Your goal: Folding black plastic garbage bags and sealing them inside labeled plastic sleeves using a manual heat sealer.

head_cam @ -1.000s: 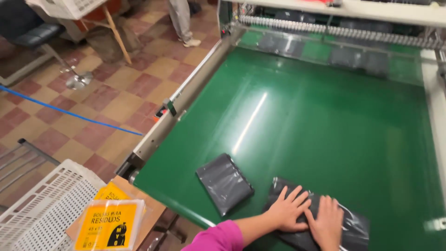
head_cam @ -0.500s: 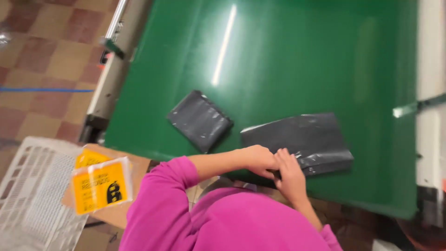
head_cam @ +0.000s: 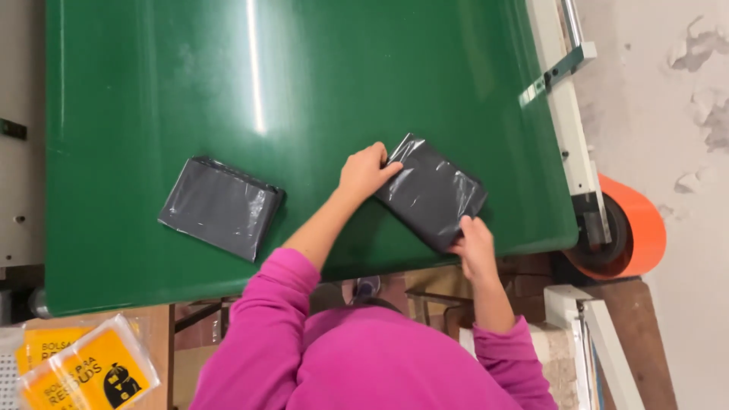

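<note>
A folded dark grey plastic bag (head_cam: 430,191) lies near the front edge of the green conveyor belt (head_cam: 304,83). My left hand (head_cam: 365,171) grips its upper left corner with curled fingers. My right hand (head_cam: 475,243) pinches its lower right corner at the belt's edge. A second folded dark grey bag (head_cam: 220,206) lies flat on the belt to the left, apart from both hands. My sleeves are magenta.
Yellow printed packets in clear plastic (head_cam: 83,372) lie on a wooden surface at the lower left. An orange roll (head_cam: 634,228) and a white machine frame (head_cam: 566,121) stand at the belt's right side. A grey metal rail (head_cam: 19,152) borders the left.
The view has swung down and to the right. My hands have moved from pressing flat on the bag to gripping its opposite corners; the bag looks folded smaller.
</note>
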